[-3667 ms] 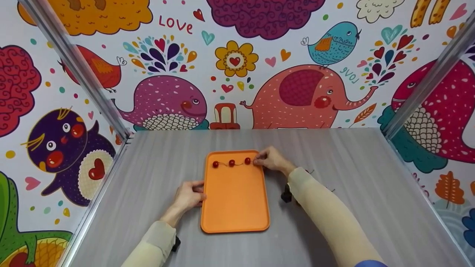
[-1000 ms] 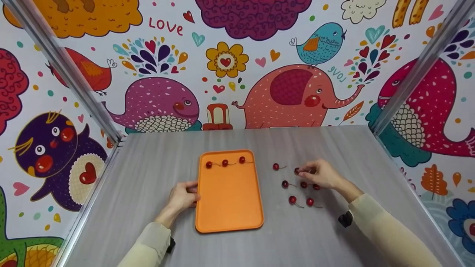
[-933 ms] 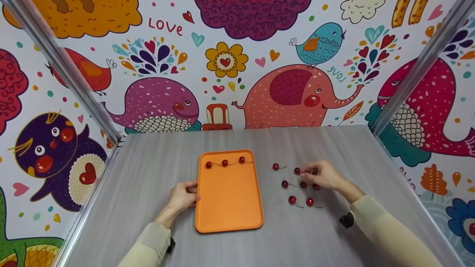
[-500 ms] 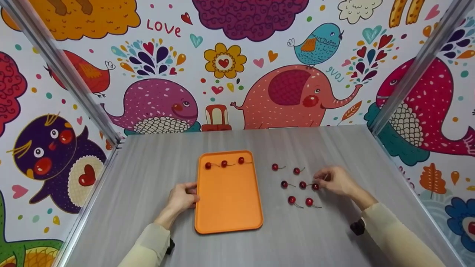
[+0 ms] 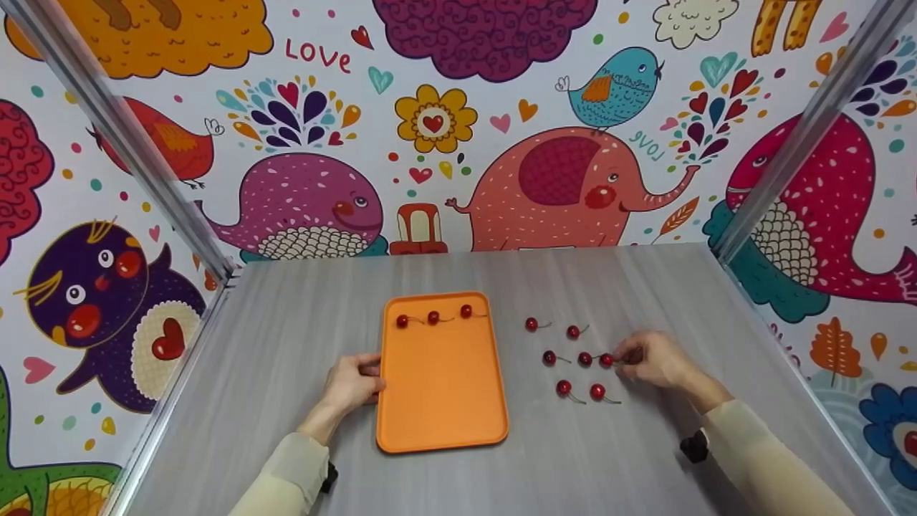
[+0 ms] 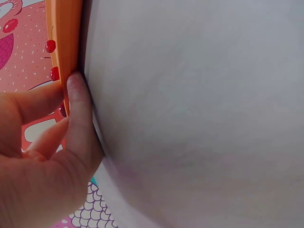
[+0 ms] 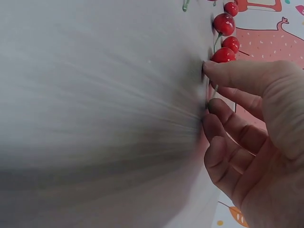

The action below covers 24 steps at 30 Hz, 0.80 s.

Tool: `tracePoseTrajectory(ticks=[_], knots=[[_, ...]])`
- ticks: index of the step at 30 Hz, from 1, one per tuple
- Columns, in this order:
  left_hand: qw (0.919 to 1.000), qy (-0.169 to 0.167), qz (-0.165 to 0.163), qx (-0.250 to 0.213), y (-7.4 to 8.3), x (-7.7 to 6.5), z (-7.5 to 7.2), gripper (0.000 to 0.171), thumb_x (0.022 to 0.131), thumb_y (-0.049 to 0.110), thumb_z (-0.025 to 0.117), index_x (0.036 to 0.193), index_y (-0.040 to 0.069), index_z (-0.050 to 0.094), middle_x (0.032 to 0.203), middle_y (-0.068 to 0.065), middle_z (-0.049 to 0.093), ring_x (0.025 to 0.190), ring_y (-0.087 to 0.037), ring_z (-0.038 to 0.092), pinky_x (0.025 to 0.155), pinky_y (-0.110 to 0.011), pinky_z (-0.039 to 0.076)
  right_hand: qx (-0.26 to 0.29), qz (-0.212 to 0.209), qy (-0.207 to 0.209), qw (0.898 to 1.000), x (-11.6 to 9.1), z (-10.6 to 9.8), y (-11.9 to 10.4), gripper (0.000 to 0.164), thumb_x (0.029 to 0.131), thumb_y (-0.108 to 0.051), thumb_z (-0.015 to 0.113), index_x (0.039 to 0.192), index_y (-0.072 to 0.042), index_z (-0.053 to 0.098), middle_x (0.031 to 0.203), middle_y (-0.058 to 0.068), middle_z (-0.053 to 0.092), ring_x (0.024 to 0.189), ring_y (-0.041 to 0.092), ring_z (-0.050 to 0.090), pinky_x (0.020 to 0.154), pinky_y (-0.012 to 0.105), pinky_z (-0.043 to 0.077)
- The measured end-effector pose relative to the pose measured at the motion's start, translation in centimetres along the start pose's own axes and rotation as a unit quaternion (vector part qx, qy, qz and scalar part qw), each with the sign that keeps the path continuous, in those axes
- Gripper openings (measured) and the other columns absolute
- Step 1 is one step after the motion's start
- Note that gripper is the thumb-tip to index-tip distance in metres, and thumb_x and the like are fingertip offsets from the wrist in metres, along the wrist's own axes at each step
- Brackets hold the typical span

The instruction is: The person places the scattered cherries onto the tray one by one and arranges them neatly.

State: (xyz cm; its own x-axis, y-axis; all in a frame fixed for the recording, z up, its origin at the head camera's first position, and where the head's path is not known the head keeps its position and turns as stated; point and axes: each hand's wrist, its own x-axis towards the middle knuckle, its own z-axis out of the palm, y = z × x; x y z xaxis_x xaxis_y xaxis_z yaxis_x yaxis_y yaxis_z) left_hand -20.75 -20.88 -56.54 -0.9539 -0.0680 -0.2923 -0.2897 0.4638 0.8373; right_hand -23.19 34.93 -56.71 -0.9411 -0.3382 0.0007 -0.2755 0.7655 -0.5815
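Ahead of you, a white wall [image 5: 494, 93] carries printed cartoons: a purple whale [image 5: 308, 193], a coral elephant [image 5: 573, 193] with a blue bird [image 5: 615, 89] standing on it, and, between whale and elephant, a small red car [image 5: 418, 246] below a yellow flower [image 5: 410, 118]. On your left you have a dark penguin [image 5: 118, 287] and a red bird [image 5: 183, 147] partly covered by the left metal post [image 5: 136, 140], while on your right the right metal post [image 5: 795, 150] crosses a crimson whale [image 5: 838, 208]. Your grey table [image 5: 301, 301], faintly streaked, meets the wall along its far edge.
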Motion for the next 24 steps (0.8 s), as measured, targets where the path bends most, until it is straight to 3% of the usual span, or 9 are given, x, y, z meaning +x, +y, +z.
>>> tracePoseTrajectory(ticks=[9, 14, 19, 24], knots=[[1.0000, -0.002, 0.004, -0.005, -0.2, 0.0, -0.1, 0.061, 0.091, -0.008, 0.076, 0.152, -0.002, 0.068, 0.108, -0.014, 0.071, 0.082, -0.018, 0.072, 0.069, -0.033, 0.068, -0.016, -0.012, 0.018, 1.000, -0.1, 0.0, -0.1, 0.011, 0.090, -0.002, 0.086, 0.094, -0.013, 0.088, 0.094, 0.002, 0.080, 0.079, 0.001, 0.058, 0.070, 0.022, 0.051], [0.9999, -0.005, 0.007, -0.012, -0.1, -0.1, -0.1, 0.062, 0.091, -0.009, 0.077, 0.152, -0.002, 0.067, 0.107, -0.012, 0.070, 0.083, -0.019, 0.072, 0.070, -0.035, 0.069, -0.011, 0.013, -0.001, 1.000, -0.1, -0.5, -0.2, 0.004, 0.095, -0.011, 0.088, 0.096, -0.015, 0.089, 0.095, 0.000, 0.082, 0.082, 0.007, 0.060, 0.074, 0.021, 0.053], [0.9999, -0.003, 0.008, -0.012, -0.1, -0.1, -0.1, 0.062, 0.091, -0.009, 0.077, 0.152, -0.002, 0.068, 0.107, -0.013, 0.071, 0.082, -0.018, 0.073, 0.070, -0.036, 0.069, -0.006, 0.023, -0.015, 1.000, -0.1, -0.9, 0.0, 0.006, 0.098, -0.018, 0.088, 0.098, -0.012, 0.089, 0.096, 0.000, 0.083, 0.080, 0.006, 0.059, 0.072, 0.020, 0.052], [0.9999, -0.003, 0.007, -0.013, -0.1, 0.0, 0.0, 0.062, 0.091, -0.010, 0.077, 0.151, -0.002, 0.068, 0.105, -0.012, 0.070, 0.081, -0.018, 0.072, 0.069, -0.035, 0.069, -0.009, 0.014, -0.010, 1.000, -0.3, -1.2, 0.0, 0.005, 0.099, -0.011, 0.084, 0.100, -0.010, 0.089, 0.097, 0.003, 0.084, 0.079, 0.002, 0.057, 0.071, 0.021, 0.051]])
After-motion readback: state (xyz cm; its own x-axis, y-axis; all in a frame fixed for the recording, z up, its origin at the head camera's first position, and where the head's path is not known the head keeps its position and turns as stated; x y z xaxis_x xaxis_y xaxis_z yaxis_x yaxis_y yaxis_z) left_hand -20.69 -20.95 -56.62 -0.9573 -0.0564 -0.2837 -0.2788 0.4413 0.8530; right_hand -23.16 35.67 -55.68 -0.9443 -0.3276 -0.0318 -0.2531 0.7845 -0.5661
